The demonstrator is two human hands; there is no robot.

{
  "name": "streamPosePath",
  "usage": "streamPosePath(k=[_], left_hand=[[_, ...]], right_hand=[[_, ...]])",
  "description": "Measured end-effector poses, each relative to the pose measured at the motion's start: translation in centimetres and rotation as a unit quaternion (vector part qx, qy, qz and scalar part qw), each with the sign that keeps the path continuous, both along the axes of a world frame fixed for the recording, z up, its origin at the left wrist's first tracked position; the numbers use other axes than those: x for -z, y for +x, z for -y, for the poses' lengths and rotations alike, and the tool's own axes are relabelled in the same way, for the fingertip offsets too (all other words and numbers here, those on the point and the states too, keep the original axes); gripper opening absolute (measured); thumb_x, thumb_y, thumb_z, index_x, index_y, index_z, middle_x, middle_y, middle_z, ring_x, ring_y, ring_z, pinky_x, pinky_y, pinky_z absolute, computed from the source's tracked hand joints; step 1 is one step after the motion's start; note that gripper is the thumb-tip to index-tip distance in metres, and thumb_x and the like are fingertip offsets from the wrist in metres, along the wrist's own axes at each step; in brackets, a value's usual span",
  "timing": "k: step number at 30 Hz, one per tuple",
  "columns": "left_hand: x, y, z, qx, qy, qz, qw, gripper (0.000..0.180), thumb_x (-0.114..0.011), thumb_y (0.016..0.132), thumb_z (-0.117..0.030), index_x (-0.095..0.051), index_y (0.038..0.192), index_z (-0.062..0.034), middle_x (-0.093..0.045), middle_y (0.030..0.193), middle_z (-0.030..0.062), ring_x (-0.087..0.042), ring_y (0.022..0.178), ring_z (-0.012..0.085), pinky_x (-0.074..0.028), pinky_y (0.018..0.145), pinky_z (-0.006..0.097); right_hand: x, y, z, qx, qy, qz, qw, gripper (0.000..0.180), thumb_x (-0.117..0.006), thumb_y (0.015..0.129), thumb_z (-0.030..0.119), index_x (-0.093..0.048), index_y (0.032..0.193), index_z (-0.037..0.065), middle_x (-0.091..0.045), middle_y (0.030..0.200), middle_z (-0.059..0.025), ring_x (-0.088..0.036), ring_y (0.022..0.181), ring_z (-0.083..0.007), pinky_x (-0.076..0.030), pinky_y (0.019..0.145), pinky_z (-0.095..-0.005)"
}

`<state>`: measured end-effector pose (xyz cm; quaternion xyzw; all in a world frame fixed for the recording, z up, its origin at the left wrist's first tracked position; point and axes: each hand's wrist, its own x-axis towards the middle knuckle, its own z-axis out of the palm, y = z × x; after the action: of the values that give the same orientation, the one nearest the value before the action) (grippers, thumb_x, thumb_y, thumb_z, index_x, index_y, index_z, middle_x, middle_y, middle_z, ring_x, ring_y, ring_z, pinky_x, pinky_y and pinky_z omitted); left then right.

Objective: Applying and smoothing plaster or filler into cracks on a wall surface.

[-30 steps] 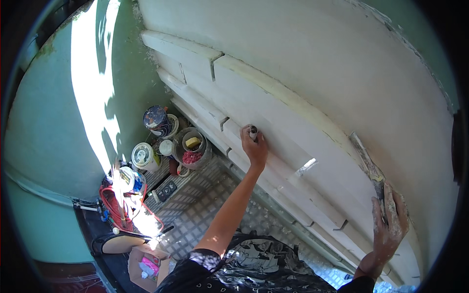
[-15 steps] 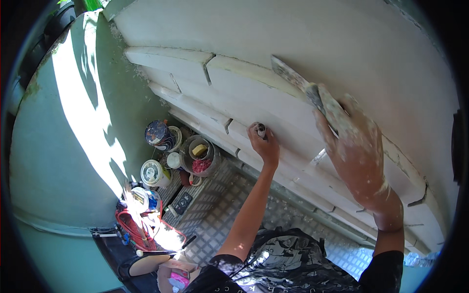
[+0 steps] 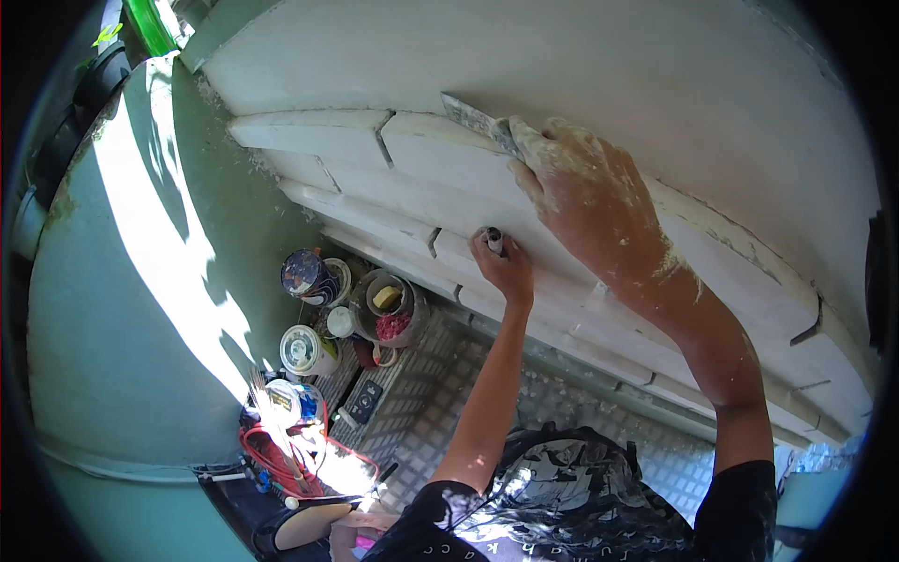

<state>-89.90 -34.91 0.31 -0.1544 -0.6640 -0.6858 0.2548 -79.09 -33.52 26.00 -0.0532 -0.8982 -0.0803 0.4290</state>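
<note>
My right hand (image 3: 581,201), smeared with white plaster, grips a putty knife (image 3: 473,115) whose blade lies flat against the white wall at the top edge of a raised block (image 3: 440,155). Lower down, my left hand (image 3: 508,270) is closed around a small dark cylindrical tool (image 3: 493,239) and rests against a joint between the white blocks. The two hands are close together, the right one above the left. The white wall (image 3: 581,66) carries rows of moulded, brick-like blocks with grooves between them.
Below stand several paint and plaster buckets (image 3: 390,306), a white tub (image 3: 303,349) and a coil of red cable (image 3: 281,450) on a checker-plate metal platform (image 3: 440,393). A green wall (image 3: 131,281) with sunlit patches rises on the left.
My right hand with the putty knife has swept from the lower right of the wall up and left to the top of the blocks. My left hand has stayed at the joint.
</note>
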Motion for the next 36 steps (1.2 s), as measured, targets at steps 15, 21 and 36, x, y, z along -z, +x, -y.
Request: streamPosePath(k=[15, 21, 36], left_hand=[[0.0, 3.4, 2.9, 0.06, 0.056, -0.114, 0.99, 0.023, -0.051, 0.082, 0.011, -0.048, 0.098, -0.0051, -0.048, 0.099, 0.0071, -0.049, 0.083, 0.019, -0.045, 0.073, 0.03], [-8.1, 6.9, 4.9, 0.095, -0.045, -0.364, 0.925, 0.023, -0.056, 0.092, -0.011, -0.048, 0.111, -0.002, -0.05, 0.112, 0.0164, -0.056, 0.093, 0.0281, -0.05, 0.078, 0.04], [-19.8, 21.2, -1.8, 0.194, -0.33, -0.479, 0.79, 0.047, -0.043, 0.089, -0.03, -0.06, 0.13, -0.0151, -0.055, 0.14, 0.0032, -0.046, 0.133, 0.0287, -0.03, 0.109, 0.048]], right_hand=[[7.4, 27.9, 0.0, 0.003, -0.396, 0.276, 0.876, 0.042, -0.069, 0.085, 0.046, -0.069, 0.118, 0.02, -0.069, 0.111, -0.009, -0.06, 0.114, -0.0276, -0.044, 0.1, -0.041], [12.7, 35.0, 1.4, 0.293, -0.546, 0.125, 0.775, 0.033, -0.075, 0.082, 0.033, -0.072, 0.111, 0.019, -0.071, 0.108, -0.0068, -0.062, 0.103, -0.0257, -0.041, 0.1, -0.0389], [11.9, 43.3, 0.9, 0.116, -0.635, -0.273, 0.713, 0.045, -0.081, 0.076, 0.016, -0.062, 0.113, -0.002, -0.065, 0.107, -0.0107, -0.063, 0.101, -0.0182, -0.051, 0.089, -0.0312]])
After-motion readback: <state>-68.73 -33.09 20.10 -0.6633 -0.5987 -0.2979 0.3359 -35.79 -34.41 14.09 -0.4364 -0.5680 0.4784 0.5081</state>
